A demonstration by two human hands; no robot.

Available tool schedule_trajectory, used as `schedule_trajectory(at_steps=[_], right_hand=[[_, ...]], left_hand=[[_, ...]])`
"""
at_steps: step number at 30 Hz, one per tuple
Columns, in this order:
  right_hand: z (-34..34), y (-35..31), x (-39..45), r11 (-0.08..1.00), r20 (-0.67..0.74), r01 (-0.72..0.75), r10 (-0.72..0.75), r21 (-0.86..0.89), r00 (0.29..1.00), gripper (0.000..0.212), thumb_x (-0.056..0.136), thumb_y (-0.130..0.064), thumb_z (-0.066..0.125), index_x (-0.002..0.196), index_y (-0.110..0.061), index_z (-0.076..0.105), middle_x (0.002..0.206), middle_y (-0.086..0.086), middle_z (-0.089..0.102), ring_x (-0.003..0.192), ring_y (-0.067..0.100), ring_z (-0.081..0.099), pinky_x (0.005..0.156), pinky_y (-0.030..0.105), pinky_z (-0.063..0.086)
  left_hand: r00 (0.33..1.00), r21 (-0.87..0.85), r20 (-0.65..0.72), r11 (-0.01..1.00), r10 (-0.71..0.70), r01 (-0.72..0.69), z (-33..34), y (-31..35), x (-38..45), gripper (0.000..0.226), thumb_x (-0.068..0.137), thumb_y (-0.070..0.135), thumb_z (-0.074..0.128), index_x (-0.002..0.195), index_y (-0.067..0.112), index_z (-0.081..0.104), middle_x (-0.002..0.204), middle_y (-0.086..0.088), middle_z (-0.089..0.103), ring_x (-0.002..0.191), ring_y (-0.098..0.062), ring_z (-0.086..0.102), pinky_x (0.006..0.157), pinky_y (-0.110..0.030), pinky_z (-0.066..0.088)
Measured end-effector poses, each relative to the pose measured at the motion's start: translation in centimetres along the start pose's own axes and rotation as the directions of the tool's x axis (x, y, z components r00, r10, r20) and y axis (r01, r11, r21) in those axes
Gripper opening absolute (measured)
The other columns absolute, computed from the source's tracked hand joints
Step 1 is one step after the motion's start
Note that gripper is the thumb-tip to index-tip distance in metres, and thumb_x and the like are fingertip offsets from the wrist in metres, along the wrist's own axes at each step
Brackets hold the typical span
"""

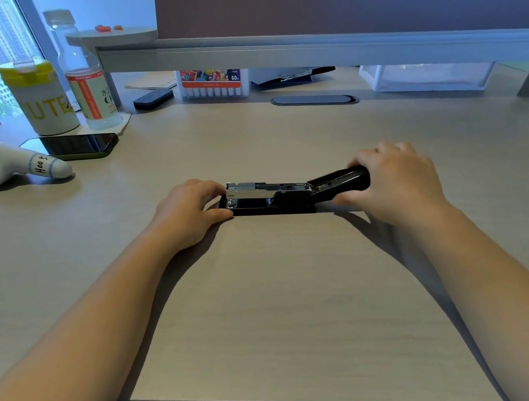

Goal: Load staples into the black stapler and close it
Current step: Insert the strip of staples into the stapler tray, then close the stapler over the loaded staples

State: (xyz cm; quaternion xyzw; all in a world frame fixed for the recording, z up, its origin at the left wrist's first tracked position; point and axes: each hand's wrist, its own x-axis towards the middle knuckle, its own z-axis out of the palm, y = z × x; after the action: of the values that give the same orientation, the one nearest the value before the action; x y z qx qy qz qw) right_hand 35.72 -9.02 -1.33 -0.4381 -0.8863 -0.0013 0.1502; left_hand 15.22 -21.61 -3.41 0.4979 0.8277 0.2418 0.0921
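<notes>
At centre frame on the table [269, 286], the black stapler [293, 192] lies hinged open, left hand [188, 212] steadying its front, right hand [395, 179] grasping the lid; staples' presence unclear, closing apparently remains.

Desk clutter along the far and left edges

On the pale wood desk [272, 303] we see a white handheld controller [16, 163] lying at far left with a handwritten label on its handle, and just behind it a dark phone [74, 145] lying flat. Behind the phone stand a white and yellow cup [39, 97] and, just beside it, a clear bottle [82, 73] with an orange label. Under the raised grey shelf [301, 45] we find a small black box [153, 99], a marker set [213, 82], a clipboard [292, 76] and a clear plastic tray [427, 75]. An oval cable port [315, 100] sits in the desk surface.
</notes>
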Motion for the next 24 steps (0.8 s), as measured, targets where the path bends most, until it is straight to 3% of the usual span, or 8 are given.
schedule_trajectory(at_steps=[2,7,10,12,16,19,21,24], right_hand=[[-0.3,0.5,0.1,0.977,-0.023,0.013,-0.008,0.215,1.0,0.043,0.072,-0.031,0.068,0.109,-0.013,0.055,0.108,0.011,0.048,0.106,0.027,0.042,0.083,0.035,0.036],[-1.1,1.7,0.1,0.825,-0.114,0.014,0.062,0.565,0.992,0.047,0.063,-0.012,0.076,0.106,-0.012,0.056,0.102,0.002,0.046,0.092,0.015,0.044,0.079,0.024,0.035],[-0.9,1.6,0.2,0.583,-0.115,0.015,0.135,0.812,0.984,0.054,0.063,-0.001,0.074,0.107,-0.018,0.049,0.102,0.007,0.053,0.092,0.019,0.052,0.077,0.019,0.044],[-0.8,1.3,0.5,0.389,-0.094,0.014,0.188,0.921,0.978,0.053,0.064,0.005,0.071,0.101,-0.023,0.046,0.101,0.011,0.056,0.092,0.022,0.056,0.082,0.024,0.049],[-0.1,-0.3,0.9,0.034,0.047,-0.054,0.183,0.998,0.982,0.029,0.077,0.005,0.056,0.085,-0.023,0.051,0.089,0.003,0.06,0.088,0.018,0.059,0.077,0.028,0.055],[0.8,-1.6,1.1,0.075,0.097,-0.104,0.099,0.992,0.99,0.014,0.085,-0.008,0.051,0.096,-0.016,0.051,0.09,0.002,0.059,0.092,0.023,0.058,0.083,0.036,0.05],[0.8,-2.5,1.3,0.245,0.026,-0.034,0.036,0.969,0.999,0.024,0.086,-0.01,0.049,0.11,-0.013,0.047,0.088,-0.001,0.057,0.097,0.027,0.056,0.087,0.039,0.049],[0.5,-3.8,1.7,0.473,-0.102,0.126,-0.075,0.872,0.992,0.034,0.085,-0.01,0.052,0.118,-0.01,0.047,0.087,-0.003,0.055,0.092,0.022,0.053,0.076,0.024,0.047]], left_hand=[[1.0,0.003,-0.002,1.0,-0.002,0.002,0.0,0.0,0.0,0.036,0.081,0.024,0.059,0.116,0.017,0.054,0.123,-0.01,0.055,0.115,-0.027,0.046,0.099,-0.044,0.039],[1.0,-0.007,-0.019,1.0,-0.005,0.005,0.1,-0.1,0.0,0.036,0.079,0.025,0.061,0.114,0.017,0.056,0.121,-0.01,0.056,0.115,-0.028,0.046,0.1,-0.045,0.039],[1.0,-0.008,-0.022,1.0,0.0,0.0,0.1,-0.1,0.0,0.036,0.079,0.025,0.061,0.114,0.017,0.056,0.121,-0.01,0.057,0.114,-0.028,0.047,0.099,-0.045,0.039],[1.0,-0.005,-0.022,1.0,0.009,-0.01,0.1,-0.1,0.0,0.037,0.079,0.025,0.06,0.115,0.017,0.056,0.12,-0.01,0.057,0.114,-0.027,0.047,0.098,-0.045,0.039],[0.999,0.005,-0.033,1.0,0.009,-0.009,0.2,-0.1,0.0,0.038,0.08,0.027,0.059,0.116,0.017,0.055,0.122,-0.009,0.057,0.114,-0.027,0.047,0.097,-0.044,0.039],[0.999,0.007,-0.043,1.0,0.017,-0.016,0.3,-0.1,0.1,0.037,0.08,0.027,0.059,0.116,0.016,0.056,0.122,-0.009,0.057,0.115,-0.028,0.047,0.097,-0.044,0.039],[0.999,0.006,-0.042,1.0,0.021,-0.021,0.4,0.0,0.1,0.037,0.08,0.028,0.059,0.116,0.016,0.056,0.123,-0.009,0.057,0.115,-0.027,0.047,0.097,-0.044,0.039],[0.999,0.001,-0.038,1.0,0.023,-0.023,0.5,0.1,0.3,0.038,0.08,0.029,0.059,0.116,0.018,0.056,0.123,-0.008,0.057,0.116,-0.026,0.046,0.097,-0.043,0.038]])
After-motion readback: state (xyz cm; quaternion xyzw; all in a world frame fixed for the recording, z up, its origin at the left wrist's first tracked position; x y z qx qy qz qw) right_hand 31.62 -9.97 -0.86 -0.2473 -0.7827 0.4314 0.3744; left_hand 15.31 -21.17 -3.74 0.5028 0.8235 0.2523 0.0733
